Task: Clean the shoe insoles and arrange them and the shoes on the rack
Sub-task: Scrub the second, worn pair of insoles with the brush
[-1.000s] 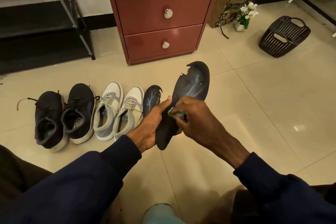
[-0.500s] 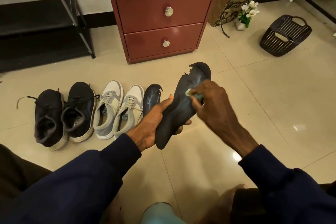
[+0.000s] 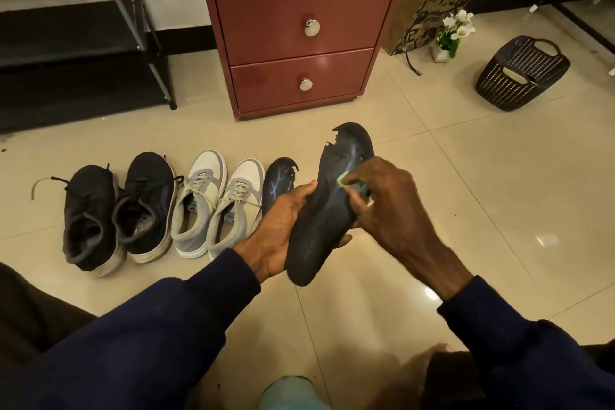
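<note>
- We count two dark insoles. The held insole (image 3: 319, 236) is up over the floor (image 3: 466, 209), its toe edge torn. The second insole (image 3: 278, 179) lies flat just beside the pale shoes.
- The left hand (image 3: 283, 229) grips the held insole near its heel, thumb on top and fingers curled beneath.
- The right hand (image 3: 389, 206) pinches a green cloth (image 3: 346, 181) against the insole's upper face.
- We count four shoes in a row: two black shoes (image 3: 146, 206) and two white-and-grey shoes (image 3: 199, 203).
- One rack (image 3: 156, 53) stands at far left.
- We cannot read the print on the paper bag (image 3: 432, 3).
</note>
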